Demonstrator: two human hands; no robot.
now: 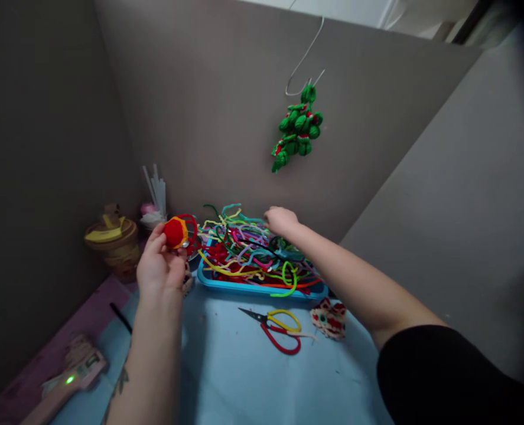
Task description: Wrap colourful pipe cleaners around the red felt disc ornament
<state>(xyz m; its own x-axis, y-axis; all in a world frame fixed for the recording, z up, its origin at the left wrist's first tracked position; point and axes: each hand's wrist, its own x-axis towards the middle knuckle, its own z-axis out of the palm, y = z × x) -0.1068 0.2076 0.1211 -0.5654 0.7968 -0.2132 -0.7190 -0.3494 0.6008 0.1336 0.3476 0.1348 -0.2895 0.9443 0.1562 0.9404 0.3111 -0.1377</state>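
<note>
- On my screen the left hand (162, 260) is clamped on the red piece (175, 232), holding it up near the left end of the tray (262, 289).
- The red piece is round with an orange edge, and a red loop sticks out on its right.
- I see the right hand (282, 222) at the back of the tray, by the strands (253, 251). Its fingers are bent — I can't tell if they pinch anything.
- The tray is blue. The strands make a messy heap in it: red, yellow, green, pink and purple. Some poke out over the rim.
- Scissors (264, 321) lie on the blue table (244, 383) in front of the tray, tip to the left. One handle is yellow, one red.
- A red and cream knit (329, 319) sits just right of them.
- A green bunch (299, 127) hangs high up on a bent wire (303, 59).
- Far left, I see a brown pot (120, 251), white sticks (156, 189) and a pink tool (82, 372) — its light is green.
</note>
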